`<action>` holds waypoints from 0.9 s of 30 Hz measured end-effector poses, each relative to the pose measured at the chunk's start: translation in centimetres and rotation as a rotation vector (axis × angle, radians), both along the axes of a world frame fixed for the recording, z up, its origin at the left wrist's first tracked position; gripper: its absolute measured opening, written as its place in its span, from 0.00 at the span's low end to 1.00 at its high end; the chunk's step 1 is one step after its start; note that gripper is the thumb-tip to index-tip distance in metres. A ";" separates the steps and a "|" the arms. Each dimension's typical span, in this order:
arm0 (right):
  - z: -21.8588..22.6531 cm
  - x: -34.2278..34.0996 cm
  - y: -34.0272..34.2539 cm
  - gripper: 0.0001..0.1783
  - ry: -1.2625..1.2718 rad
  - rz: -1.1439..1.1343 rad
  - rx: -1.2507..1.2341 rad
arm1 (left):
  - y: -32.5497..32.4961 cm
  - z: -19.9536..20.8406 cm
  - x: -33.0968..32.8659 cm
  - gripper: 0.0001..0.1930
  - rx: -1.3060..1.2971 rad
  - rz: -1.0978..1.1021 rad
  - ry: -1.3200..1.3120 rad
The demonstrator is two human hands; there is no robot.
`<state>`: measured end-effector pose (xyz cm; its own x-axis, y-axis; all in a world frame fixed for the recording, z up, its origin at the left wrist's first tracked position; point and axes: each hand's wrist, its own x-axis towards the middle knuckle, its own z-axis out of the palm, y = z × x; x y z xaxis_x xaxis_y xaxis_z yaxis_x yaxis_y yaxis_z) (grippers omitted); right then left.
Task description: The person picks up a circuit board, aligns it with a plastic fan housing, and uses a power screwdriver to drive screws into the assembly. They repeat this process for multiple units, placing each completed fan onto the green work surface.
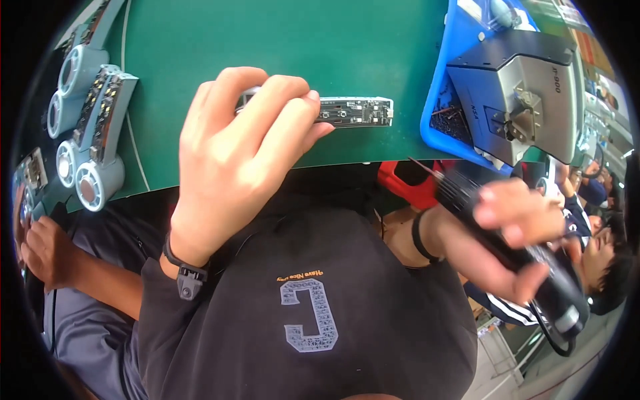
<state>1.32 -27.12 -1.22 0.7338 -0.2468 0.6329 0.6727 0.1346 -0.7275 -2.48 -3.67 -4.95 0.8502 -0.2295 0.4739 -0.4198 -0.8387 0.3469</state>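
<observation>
My left hand (230, 143) is closed over a slim housing with an exposed circuit board (357, 112), just above the green table. The board's right end sticks out past my fingers; the round end of the piece is mostly hidden under them. In my right hand (517, 223), fingers wrapped round it, is a black electric screwdriver (457, 190). Motion smears both hand and tool. The screwdriver's thin bit points up and left, off the table's front edge, apart from the board.
A grey screw feeder (513, 100) stands in a blue tray (432, 137) at the right. Several light blue housings (100, 180) with round ends and boards lie at the left. A red stool (407, 183) is below the edge. Other people sit left and right; a co-worker's hand (47, 250) shows left.
</observation>
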 end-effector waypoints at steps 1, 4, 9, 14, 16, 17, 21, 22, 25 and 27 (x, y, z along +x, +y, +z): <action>1.1 0.0 -1.1 0.20 -0.059 -0.056 0.003 | -0.2 -0.1 0.1 0.18 -0.004 0.002 0.012; 4.7 1.6 -4.4 0.19 -0.115 -0.105 0.011 | -1.5 1.1 -0.2 0.17 -0.026 -0.002 0.030; 7.7 5.2 -6.9 0.18 -0.177 -0.096 0.090 | -2.6 1.7 0.5 0.18 -0.106 0.009 0.065; 8.5 8.3 -9.6 0.19 -0.314 -0.267 -0.157 | -3.1 1.8 0.1 0.20 -0.088 0.034 0.085; 7.9 8.2 -8.7 0.19 -0.243 -0.276 -0.214 | -3.1 1.7 0.1 0.20 -0.090 0.031 0.095; 7.5 8.2 -8.0 0.19 -0.168 -0.277 -0.266 | -3.1 1.8 0.1 0.20 -0.086 0.027 0.085; 7.3 9.6 -8.3 0.18 -0.041 -0.117 -0.409 | -2.6 1.6 -0.2 0.21 -0.080 0.019 0.057; 7.2 9.7 -8.3 0.18 -0.016 -0.035 -0.452 | -2.4 1.5 -0.3 0.21 -0.077 0.020 0.043; 6.7 8.1 -6.9 0.16 0.026 0.033 -0.333 | -1.8 1.2 -0.9 0.22 -0.078 0.024 0.043; 6.1 7.2 -5.1 0.15 0.060 0.113 -0.207 | -1.5 1.0 -0.7 0.22 -0.083 0.030 0.059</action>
